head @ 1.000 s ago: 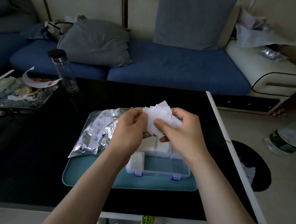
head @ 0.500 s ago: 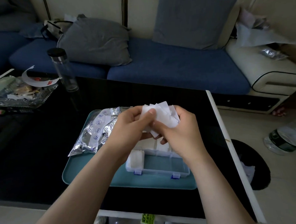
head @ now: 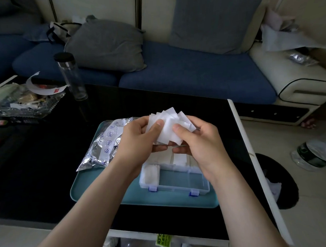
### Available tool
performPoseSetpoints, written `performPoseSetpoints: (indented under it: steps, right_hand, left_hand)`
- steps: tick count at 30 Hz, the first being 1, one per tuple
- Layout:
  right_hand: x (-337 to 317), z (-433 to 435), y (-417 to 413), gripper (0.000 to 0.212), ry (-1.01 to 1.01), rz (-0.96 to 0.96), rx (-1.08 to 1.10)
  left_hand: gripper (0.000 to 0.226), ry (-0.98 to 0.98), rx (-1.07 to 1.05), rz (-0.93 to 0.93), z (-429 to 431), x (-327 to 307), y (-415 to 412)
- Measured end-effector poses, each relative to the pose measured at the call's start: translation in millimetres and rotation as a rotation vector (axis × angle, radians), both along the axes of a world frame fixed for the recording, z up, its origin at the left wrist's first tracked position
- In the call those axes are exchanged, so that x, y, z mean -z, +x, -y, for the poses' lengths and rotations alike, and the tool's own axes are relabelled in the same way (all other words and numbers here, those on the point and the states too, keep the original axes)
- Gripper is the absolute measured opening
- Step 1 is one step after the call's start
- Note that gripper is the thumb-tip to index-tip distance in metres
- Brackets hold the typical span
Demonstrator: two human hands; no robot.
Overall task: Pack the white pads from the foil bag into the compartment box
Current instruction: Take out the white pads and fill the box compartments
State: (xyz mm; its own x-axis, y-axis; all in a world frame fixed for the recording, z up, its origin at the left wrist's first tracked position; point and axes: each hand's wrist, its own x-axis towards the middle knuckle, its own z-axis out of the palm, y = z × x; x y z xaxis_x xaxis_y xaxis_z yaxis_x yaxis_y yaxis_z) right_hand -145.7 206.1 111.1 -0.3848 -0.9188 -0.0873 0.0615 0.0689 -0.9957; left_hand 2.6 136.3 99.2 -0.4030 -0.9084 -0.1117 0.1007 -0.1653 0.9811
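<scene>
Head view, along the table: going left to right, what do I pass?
Glass dish of scraps → clear bottle → foil bag → left hand → fanned white pads → right hand → table's white edge → plastic bottle on the floor.

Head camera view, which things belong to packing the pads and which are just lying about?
Job: fanned stack of white square pads, held by left hand and right hand; crinkled silver foil bag; clear plastic compartment box; teal rectangular tray under both.
Lying about: clear cylindrical bottle with black cap; grey fabric cushion; cut-glass dish of wrappers.
</scene>
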Motion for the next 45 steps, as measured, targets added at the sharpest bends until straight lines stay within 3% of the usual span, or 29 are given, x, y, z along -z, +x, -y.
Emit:
performPoseSetpoints:
  steps: [3,8,19,27,36,45]
  right_hand:
    - [0.1,-0.2,-0.7,0.019,0.050,0.070,-0.056]
    - [3.8,-0.9,-1.4,0.015,0.058,-0.050,-0.023]
    - [6.0,1.3,4.0,0.010,-0.003,-0.240,0.163]
    - [4.2,1.2,5.6,0.011,-0.006,-0.223,0.179]
    - [1.6,2.1,4.9,0.014,0.011,-0.060,0.241]
    - [9.0,4.2,-1.9,0.018,0.027,-0.127,0.361]
  left_hand:
    - [0.022,-0.043,0.069,0.042,0.5,1.0,0.2]
    - [0.028,-0.125,0.114,0.125,0.3,5.0,-3.1]
    - [0.021,-0.136,0.009,0.079,-5.6,2.8,-10.7]
    - [0.022,-0.131,-0.031,0.083,-4.1,-0.5,-6.0]
    - [0.013,-0.024,-0.036,0.036,-5.4,0.6,-6.7]
    - [0.017,0.161,-0.099,0.138,-3.8,2.1,-8.5]
